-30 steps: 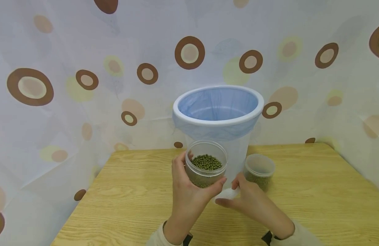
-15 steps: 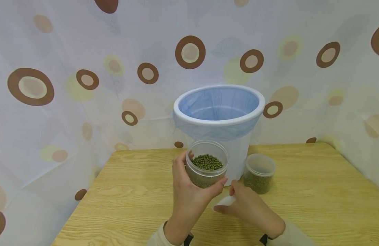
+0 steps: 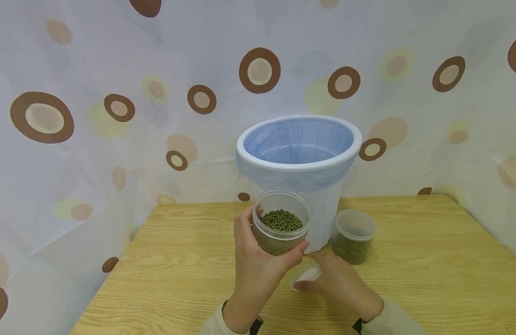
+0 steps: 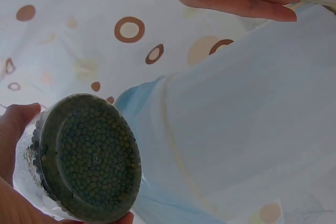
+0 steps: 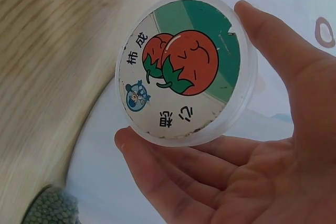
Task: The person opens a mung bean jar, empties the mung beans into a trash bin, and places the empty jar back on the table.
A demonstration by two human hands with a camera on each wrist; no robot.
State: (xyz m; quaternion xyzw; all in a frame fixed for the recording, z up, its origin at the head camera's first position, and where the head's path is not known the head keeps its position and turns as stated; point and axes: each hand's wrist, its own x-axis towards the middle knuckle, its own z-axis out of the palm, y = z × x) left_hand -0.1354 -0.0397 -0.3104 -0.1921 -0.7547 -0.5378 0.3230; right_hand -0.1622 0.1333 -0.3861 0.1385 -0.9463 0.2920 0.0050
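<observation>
Our left hand (image 3: 258, 265) has its grip clamped round the uncapped jar (image 3: 276, 242), held up in front of the bin (image 3: 300, 166), and we see green beans (image 3: 281, 220) inside the jar. Our right hand (image 3: 343, 284) pinches the printed lid (image 5: 181, 72), low before the bin's foot and apart from the jar. A second tub (image 3: 352, 249) stands on the desk (image 3: 178, 260), just to the bin's right. We judge this the step of handling the jar with its lid off; whether to pour or to close, we cannot tell. We read the next move as calling for a steady jar, so no beans spill, and for laying the lid down or squaring it over the rim.
</observation>
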